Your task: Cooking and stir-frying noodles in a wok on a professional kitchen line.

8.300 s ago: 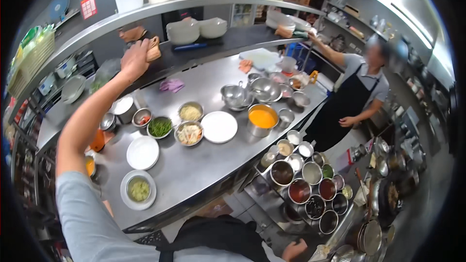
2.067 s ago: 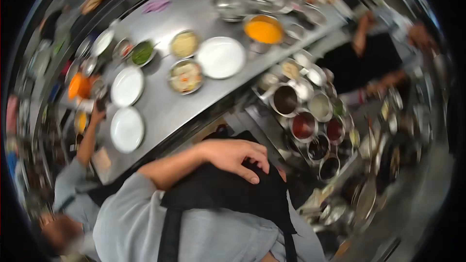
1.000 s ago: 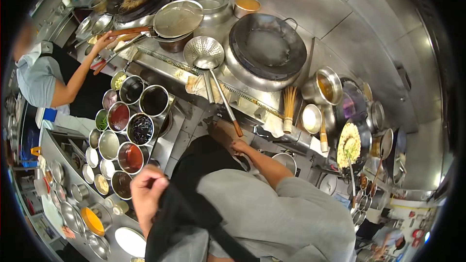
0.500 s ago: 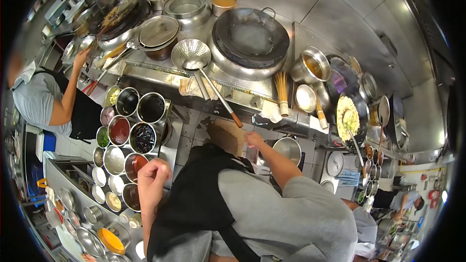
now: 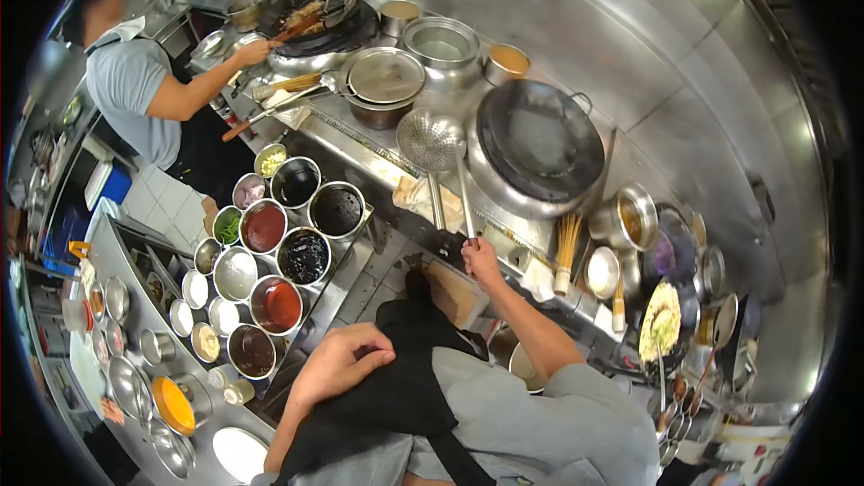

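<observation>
My right hand is closed round the end of a long ladle handle. The ladle's bowl rests in or against a perforated strainer on the stove ledge, and the strainer's metal handle hangs toward me over a folded cloth. Beyond lies a dark wok on its burner, a little liquid shining in the bottom. My left hand is loosely closed in front of my black apron, its fingers together and nothing visible in them. It is nearest the pots of sauce on my left.
Several pots of sauces and seasonings stand at left. A lidded pot and a bamboo brush are on the stove. To the right, a wok holds yellow food. A co-worker tends another wok at far left.
My right hand has moved forward and taken hold of the ladle handle. My left hand has moved right, in front of the apron. The view has turned, shifting the stove rightward.
</observation>
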Tool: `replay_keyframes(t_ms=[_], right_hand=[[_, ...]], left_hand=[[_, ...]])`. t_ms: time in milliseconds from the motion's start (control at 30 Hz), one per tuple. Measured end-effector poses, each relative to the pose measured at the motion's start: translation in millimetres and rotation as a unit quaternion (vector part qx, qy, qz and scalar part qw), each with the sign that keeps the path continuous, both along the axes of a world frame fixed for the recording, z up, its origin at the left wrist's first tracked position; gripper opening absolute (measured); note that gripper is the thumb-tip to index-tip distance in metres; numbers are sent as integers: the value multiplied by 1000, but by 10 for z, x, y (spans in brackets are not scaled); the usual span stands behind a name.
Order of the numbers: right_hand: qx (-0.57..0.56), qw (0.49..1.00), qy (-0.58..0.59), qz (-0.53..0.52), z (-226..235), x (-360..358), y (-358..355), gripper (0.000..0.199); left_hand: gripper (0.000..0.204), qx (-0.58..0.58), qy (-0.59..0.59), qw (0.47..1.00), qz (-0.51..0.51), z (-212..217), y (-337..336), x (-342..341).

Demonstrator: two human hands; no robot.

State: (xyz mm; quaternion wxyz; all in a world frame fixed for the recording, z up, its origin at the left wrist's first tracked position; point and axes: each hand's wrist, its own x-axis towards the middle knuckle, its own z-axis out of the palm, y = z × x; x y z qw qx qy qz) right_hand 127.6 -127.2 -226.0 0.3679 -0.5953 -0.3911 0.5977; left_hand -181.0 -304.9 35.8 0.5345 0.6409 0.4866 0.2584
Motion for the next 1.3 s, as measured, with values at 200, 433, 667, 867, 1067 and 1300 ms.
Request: replay_keyframes(t_ms=[200,433,667,867,1067,1300], right_hand=[[133,983,-126,-15,782,108,1600,16],[117,988,-102,-6,872,-48,3744,12],[-149,873,460,58,464,113,4539,11],[-118,585,798,81,822,299,4369,13],[0,516,854,64,1069,473,4842,19],[-48,738,671,59,1017,321,4694,23]], left_hand=[[9,-18,10,966,259,-26,38,221],[9,-46,-55,922,381,38,376,602],[6,-120,-37,966,224,-77,1196,808],[13,-129,-67,906,398,-1715,790,71],[18,-174,10,871,459,-3289,-484,-476],[24,-369,-69,727,575,-4221,-1279,-641]])
